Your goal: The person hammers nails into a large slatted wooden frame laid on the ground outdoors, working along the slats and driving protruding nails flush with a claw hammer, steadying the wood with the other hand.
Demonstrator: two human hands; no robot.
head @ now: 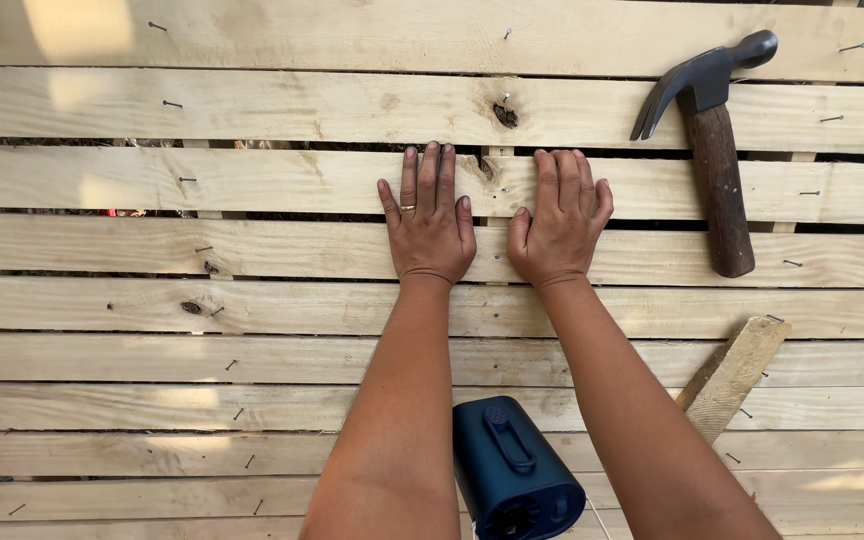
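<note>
Looking down through the head camera, I see pale, rough-sawn wooden slats (202,180) running left to right in rows, knotty and studded with bent nails (171,103), dark gaps between them. My left hand (430,222) and right hand (560,222) lie flat, palms down, side by side on one slat, fingers held together and pointing away from me, gripping nothing; a ring shows on the left. A claw hammer (714,140) rests well right of them, its worn wooden handle pointing toward me, dark steel head away. A loose wood offcut (734,375) lies slanted below it. A dark blue, rounded plastic device (512,470) sits between my forearms.
</note>
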